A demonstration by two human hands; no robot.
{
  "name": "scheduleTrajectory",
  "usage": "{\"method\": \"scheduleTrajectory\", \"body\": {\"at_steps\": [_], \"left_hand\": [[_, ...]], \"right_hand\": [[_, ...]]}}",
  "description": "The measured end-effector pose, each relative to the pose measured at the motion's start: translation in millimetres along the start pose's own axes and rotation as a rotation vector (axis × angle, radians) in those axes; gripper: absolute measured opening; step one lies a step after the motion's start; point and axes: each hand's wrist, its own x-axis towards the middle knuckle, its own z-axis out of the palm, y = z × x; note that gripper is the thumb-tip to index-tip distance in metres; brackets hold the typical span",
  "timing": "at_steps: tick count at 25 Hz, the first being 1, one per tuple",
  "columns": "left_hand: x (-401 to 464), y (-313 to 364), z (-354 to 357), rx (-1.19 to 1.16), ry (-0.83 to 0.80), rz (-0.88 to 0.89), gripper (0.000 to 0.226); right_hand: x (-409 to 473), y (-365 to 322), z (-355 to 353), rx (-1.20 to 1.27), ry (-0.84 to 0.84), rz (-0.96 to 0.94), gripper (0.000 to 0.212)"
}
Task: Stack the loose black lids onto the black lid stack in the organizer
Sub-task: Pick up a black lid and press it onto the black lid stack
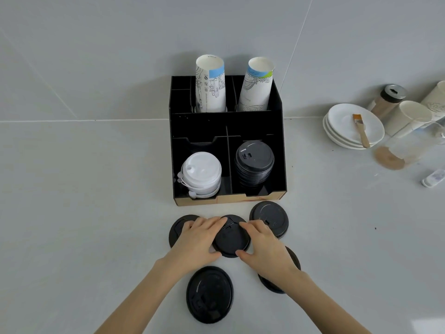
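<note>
Loose black lid point(210, 294) nearest on the counter, left hand point(197, 239) and right hand point(262, 244) gripping centre lid point(231, 237) between fingers, black lid stack point(254, 162) in organizer point(281, 141) beyond

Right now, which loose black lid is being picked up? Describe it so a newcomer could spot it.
Start at the black organizer against the wall, then look at the counter just in front of it, where five loose black lids lie. The middle lid is the one, gripped on both sides by the left hand and right hand. The other four lie untouched or merely under a hand or wrist.
</note>
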Motion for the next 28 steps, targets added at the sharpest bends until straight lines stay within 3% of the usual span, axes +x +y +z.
{"method": "scheduleTrajectory", "body": {"at_steps": [6,15,25,28], "left_hand": [[3.2,-0.4,9.0,0.000,0.087,-0.021,0.066],[2.1,2.4,14.6,-0.085,0.176,-0.047,0.064],[-6.7,10.2,-14.6,-0.176,0.208,0.110,0.072],[-8.6,15.8,-23.9,-0.219,0.285,0.142,0.078]], "right_hand": [[-0.3,-1.4,14.3,-0.093,0.035,-0.017,0.072],[3.4,2.0,19.6,-0.004,0.133,-0.054,0.063],[-4.8,12.6,-38.9,0.098,0.040,-0.275,0.069],[-5.9,10.7,-54.7,0.100,0.055,-0.320,0.070]]}}
